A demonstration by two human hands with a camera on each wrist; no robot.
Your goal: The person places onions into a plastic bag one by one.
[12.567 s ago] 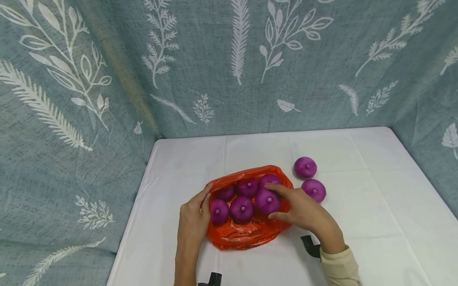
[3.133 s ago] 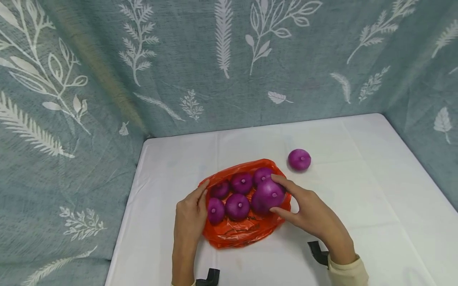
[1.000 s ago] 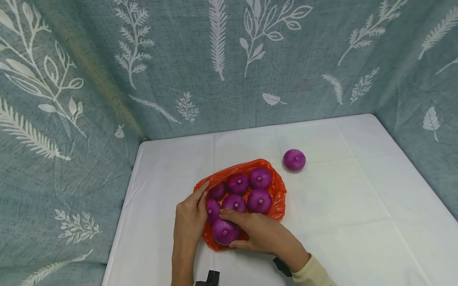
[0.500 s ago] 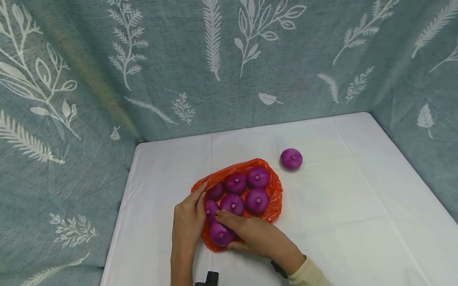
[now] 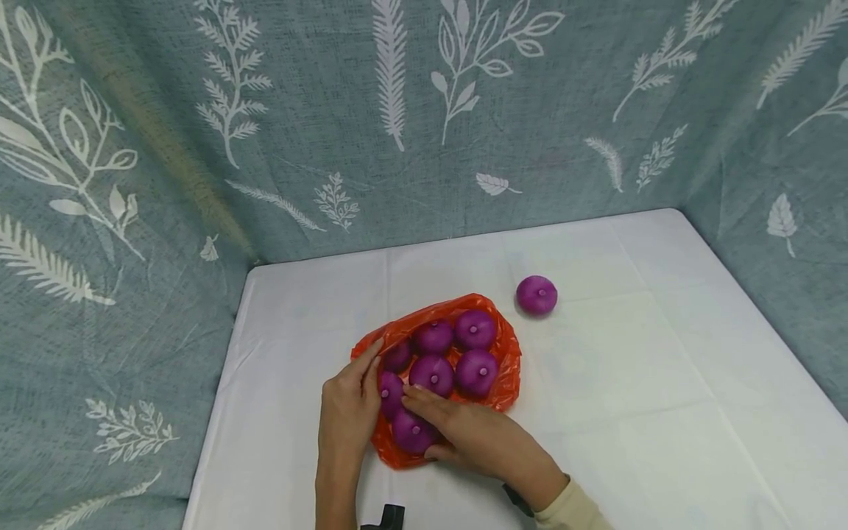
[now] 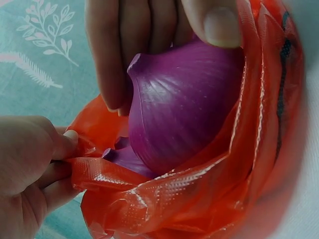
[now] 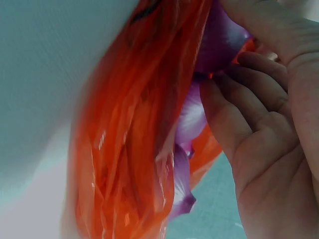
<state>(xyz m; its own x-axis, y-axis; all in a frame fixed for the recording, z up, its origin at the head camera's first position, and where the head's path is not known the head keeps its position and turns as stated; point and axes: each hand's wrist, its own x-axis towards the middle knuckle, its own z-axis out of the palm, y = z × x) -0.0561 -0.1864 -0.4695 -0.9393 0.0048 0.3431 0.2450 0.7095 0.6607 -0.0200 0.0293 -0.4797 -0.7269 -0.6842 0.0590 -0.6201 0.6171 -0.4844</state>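
Note:
A red plastic bag sits with its mouth facing up, holding several purple onions. My left hand pinches the bag's left rim between thumb and fingers, as the left wrist view also shows. At the front left inside the bag, my right hand holds an onion, its fingers over the top and its thumb on the near side. In the left wrist view this onion lies against the bag's wall. The right wrist view hides most of it behind the thumb and bag.
One loose onion lies behind the bag, to its right. A white cloth covers the table. Blue-green leaf-patterned curtains hang along the back and both sides.
An onion that lay loose on the right is gone from there. My right hand has carried an onion from the bag's right side to its front left and lowered it. The left hand keeps the rim.

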